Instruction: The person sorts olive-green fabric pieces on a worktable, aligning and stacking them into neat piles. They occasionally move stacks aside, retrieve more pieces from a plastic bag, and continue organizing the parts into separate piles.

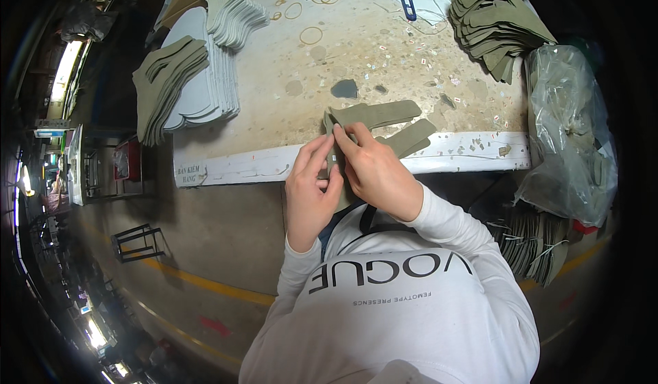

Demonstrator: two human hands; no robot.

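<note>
Pinching olive cut pieces (375,118), left hand (310,191) and right hand (375,171) meet over the speckled worktable (356,48).

Fisheye view with a dark, vignetted border filling all four corners. Illumination is even and moderately bright over the table (384,55), whose pale surface is the best-lit zone; no hard glare falls on it. Light sources appear as overexposed strips along the left rim (66,69), blown out to white. The floor (205,233) below the table edge is dimmer, and the area under the table lies in soft shadow. The hands (343,178) near the centre are sharp, casting only faint shadows. Straight edges, such as the table front, bow toward the rim, where detail becomes compressed and smeared. The clear plastic bag (569,130) shows mild sheen.
</note>
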